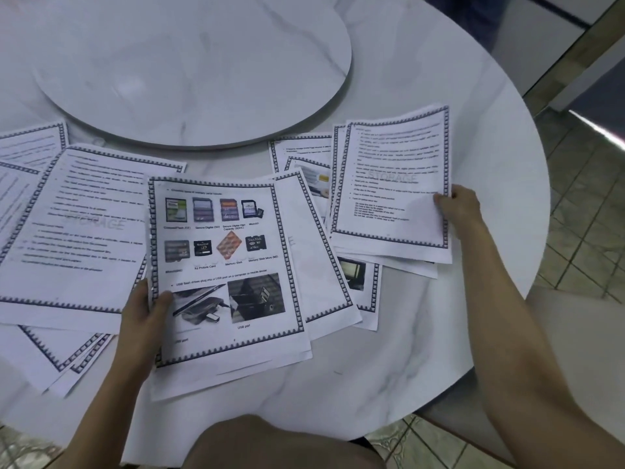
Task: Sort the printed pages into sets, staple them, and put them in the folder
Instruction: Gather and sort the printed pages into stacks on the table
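above the person's knee point(277, 445), the left hand point(142, 309) pinches a white, border-printed picture-page stack point(223, 265) and the right hand point(456, 204) pinches a similar text-page stack point(392, 184), seemingly keeping sets apart.

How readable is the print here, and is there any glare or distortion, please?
Head view: the memory-card page in the left hand shows clear pictures, soft captions; the text page in the right hand has lines too blurred to read; the marble table rim bows, wide-angle distortion; glare streak far right.
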`<state>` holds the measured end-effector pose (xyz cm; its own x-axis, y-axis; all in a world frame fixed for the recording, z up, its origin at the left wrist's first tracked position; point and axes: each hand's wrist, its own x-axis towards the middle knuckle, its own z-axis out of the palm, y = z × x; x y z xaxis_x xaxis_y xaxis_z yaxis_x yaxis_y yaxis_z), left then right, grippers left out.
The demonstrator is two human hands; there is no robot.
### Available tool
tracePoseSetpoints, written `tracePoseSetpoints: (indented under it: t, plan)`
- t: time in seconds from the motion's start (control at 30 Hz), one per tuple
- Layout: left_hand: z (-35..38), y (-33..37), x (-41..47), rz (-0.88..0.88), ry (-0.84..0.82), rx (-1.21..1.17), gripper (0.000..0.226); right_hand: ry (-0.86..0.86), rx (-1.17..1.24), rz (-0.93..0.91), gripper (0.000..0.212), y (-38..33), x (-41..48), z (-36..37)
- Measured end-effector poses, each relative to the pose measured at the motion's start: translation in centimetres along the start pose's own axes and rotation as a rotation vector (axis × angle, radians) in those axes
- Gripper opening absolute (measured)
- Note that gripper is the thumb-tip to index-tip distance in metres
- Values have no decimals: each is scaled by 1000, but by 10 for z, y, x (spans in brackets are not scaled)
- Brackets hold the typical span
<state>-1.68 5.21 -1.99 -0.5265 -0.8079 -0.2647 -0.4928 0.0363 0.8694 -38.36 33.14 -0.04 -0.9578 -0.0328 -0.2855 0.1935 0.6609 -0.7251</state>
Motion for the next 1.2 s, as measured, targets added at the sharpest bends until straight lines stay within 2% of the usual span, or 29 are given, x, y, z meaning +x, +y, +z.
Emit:
tracePoseSetpoints:
  t: [0.07, 0.2, 0.33, 0.47, 0.63, 0.83, 0.93, 1.0, 1.2]
  plan:
    - [1, 1, -1, -9, -3, -11, 31, 37, -163, 28, 26, 3, 0, 10]
    - [0, -1, 0, -24, -7, -13, 30, 97, -342, 164, 54, 2, -3, 33]
    - [0, -2, 0, -33, -10, -21, 31, 185, -397, 231, 59, 0, -2, 46]
    - [-4, 0, -3, -16, 20, -32, 31, 213, -305, 259, 55, 3, -3, 46]
    - [-27, -14, -4, -21, 110, -22, 24, 229, -153, 209, 29, 12, -8, 44]
    - [-50, -25, -1, -11, 207, -37, 18, 259, -27, 124, 12, 18, -12, 20]
    - [-56, -25, -1, 3, 245, -46, 25, 249, 33, 138, 21, 28, -11, -4]
    - [-60, -25, -2, -6, 265, -73, 21, 225, 78, 156, 29, 38, -12, -20]
    - [-72, -33, -4, -14, 309, -69, 23, 116, 134, 146, 35, 58, -38, -60]
